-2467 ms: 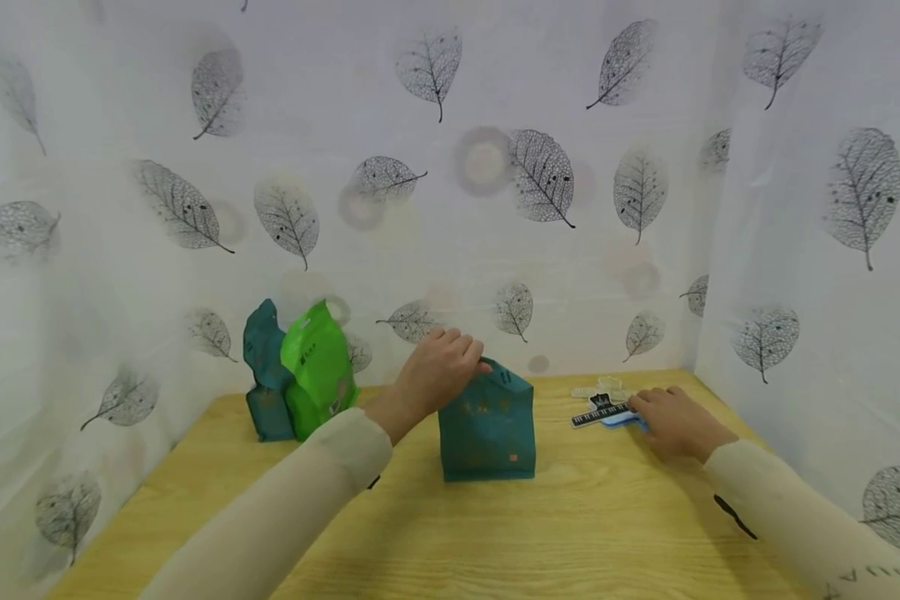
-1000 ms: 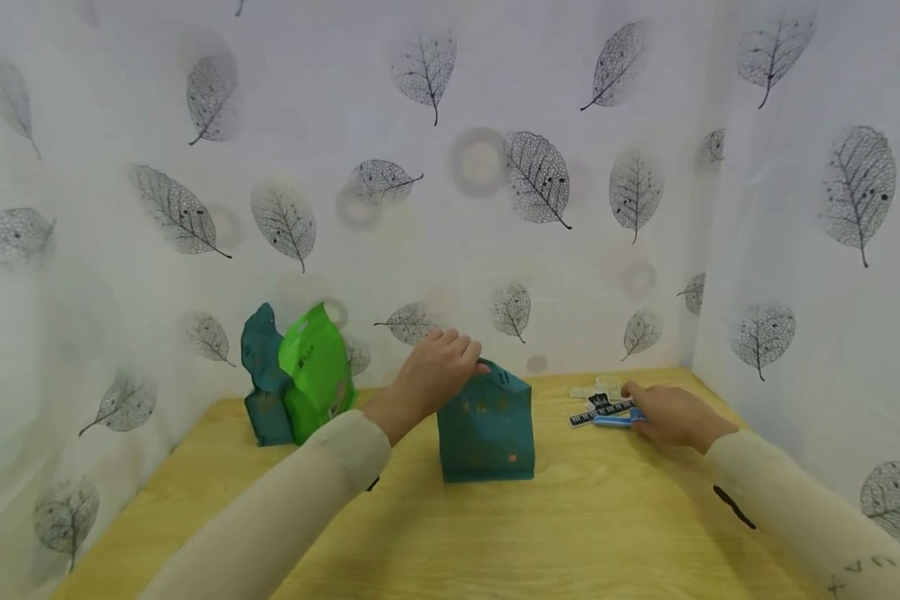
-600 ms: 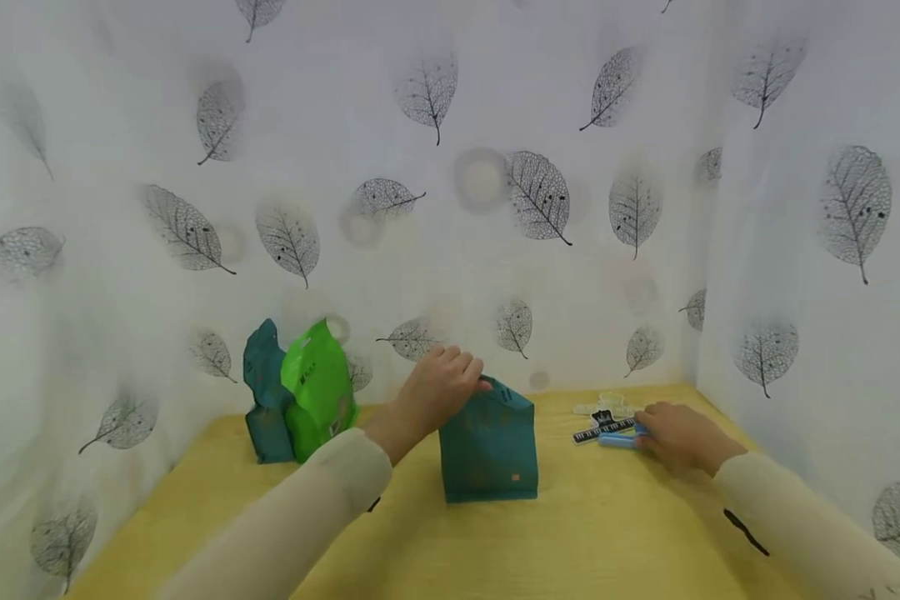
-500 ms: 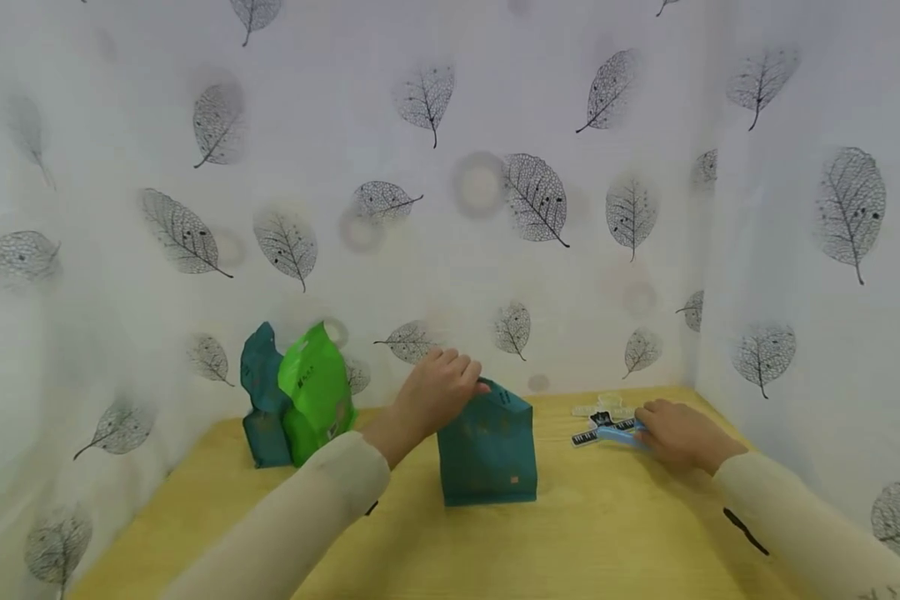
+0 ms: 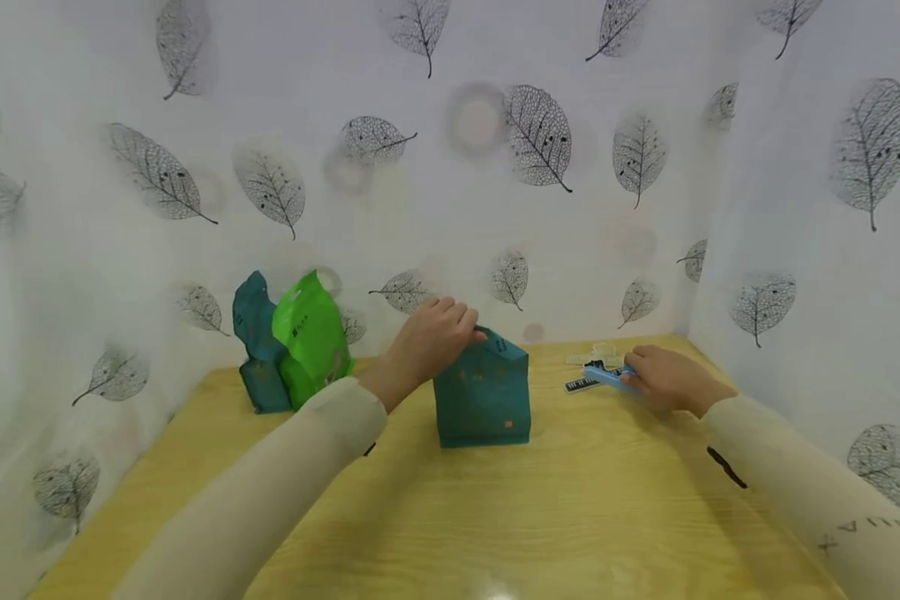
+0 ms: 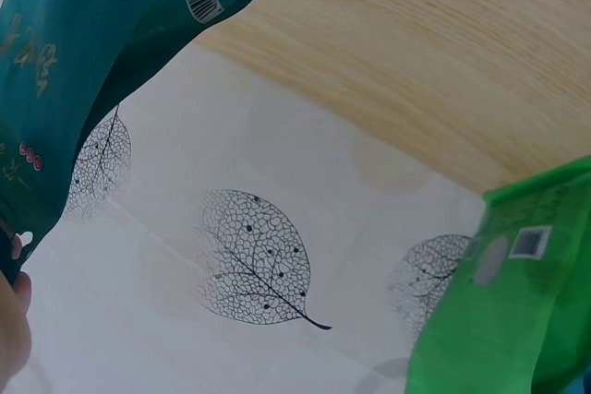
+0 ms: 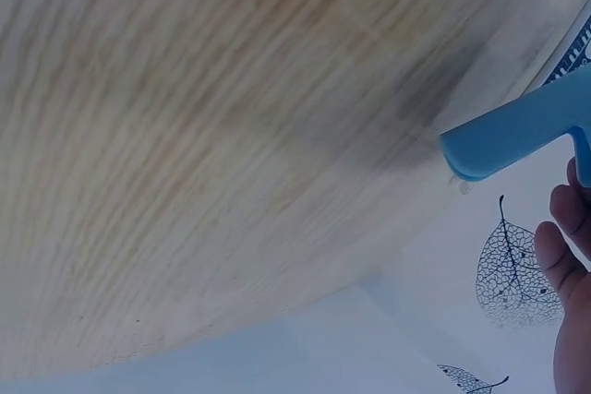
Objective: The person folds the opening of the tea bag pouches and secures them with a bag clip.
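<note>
Head view: the blue clip (image 5: 603, 377), which a moment ago lay in front of the piano clip (image 5: 579, 386), is now tilted across it, pinched by the right hand (image 5: 667, 379); it looks lifted, so picking it up seems under way. The clear clip (image 5: 604, 350) lies just beyond. The left hand (image 5: 437, 337) has kept its grip on the teal bag's (image 5: 483, 400) top, the bag upright below it. Left of that hand stand the green bag (image 5: 311, 342) and back bag (image 5: 265, 383); all contents are hidden.

Left wrist view: the teal bag runs up from the partly visible hand, green bag well apart.

Right wrist view: the blue clip's handle meets the fingers (image 7: 559, 256); the thumb cannot be made out.
</note>
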Action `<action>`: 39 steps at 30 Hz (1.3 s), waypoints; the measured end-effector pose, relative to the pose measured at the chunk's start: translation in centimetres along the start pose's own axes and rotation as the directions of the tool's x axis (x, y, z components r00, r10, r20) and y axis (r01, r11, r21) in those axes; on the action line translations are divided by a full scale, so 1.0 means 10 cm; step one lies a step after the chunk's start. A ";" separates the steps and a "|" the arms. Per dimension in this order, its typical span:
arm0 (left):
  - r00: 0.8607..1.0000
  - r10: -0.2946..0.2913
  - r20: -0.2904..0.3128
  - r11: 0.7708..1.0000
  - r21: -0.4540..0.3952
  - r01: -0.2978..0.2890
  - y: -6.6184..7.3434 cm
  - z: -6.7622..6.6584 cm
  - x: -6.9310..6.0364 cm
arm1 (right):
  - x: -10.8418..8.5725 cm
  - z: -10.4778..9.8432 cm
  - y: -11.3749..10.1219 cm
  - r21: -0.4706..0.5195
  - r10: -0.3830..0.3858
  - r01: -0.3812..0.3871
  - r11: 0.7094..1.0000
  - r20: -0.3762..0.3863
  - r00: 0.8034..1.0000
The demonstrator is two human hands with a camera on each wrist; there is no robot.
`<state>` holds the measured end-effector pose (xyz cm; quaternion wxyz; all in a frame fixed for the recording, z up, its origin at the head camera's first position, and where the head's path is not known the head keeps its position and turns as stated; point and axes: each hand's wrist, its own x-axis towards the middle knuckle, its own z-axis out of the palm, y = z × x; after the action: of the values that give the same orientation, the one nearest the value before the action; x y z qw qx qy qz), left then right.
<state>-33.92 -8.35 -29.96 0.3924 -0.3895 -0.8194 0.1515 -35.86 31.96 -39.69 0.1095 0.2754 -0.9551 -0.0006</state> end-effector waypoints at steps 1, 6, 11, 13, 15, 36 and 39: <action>1.000 -0.005 -0.001 1.000 0.005 0.005 -0.01 0.00 0.02 | 0.02 -0.02 0.01 0.000 -0.003 0.003 1.000 -0.014 1.000; 1.000 0.006 0.015 1.000 0.008 -0.006 -0.02 0.00 -0.01 | 0.08 -0.06 -0.04 0.017 -0.047 0.047 0.999 -0.010 0.999; 1.000 0.007 0.006 1.000 0.006 -0.007 -0.01 0.00 -0.02 | 0.10 -0.13 -0.12 0.005 -0.082 0.082 0.997 -0.071 0.994; 1.000 0.004 0.004 1.000 0.010 -0.004 -0.01 0.00 -0.02 | 0.12 -0.18 -0.15 0.005 -0.097 0.098 0.995 -0.097 0.991; 1.000 0.003 0.003 1.000 0.011 -0.003 -0.02 0.00 -0.02 | 0.14 -0.22 -0.16 -0.007 -0.116 0.116 0.993 -0.126 0.985; 1.000 0.008 -0.001 1.000 0.018 -0.008 -0.06 0.01 0.08 | 0.31 -0.41 -0.29 -0.049 -0.197 0.191 0.980 -0.309 0.930; 1.000 0.015 -0.003 1.000 0.018 -0.015 -0.08 0.01 0.10 | 0.32 -0.44 -0.30 -0.051 -0.199 0.192 0.980 -0.315 0.928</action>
<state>-34.75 -8.14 -29.06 0.3960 -0.3921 -0.8145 0.1613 -36.02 28.01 -34.89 0.2642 0.3645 -0.8926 0.0235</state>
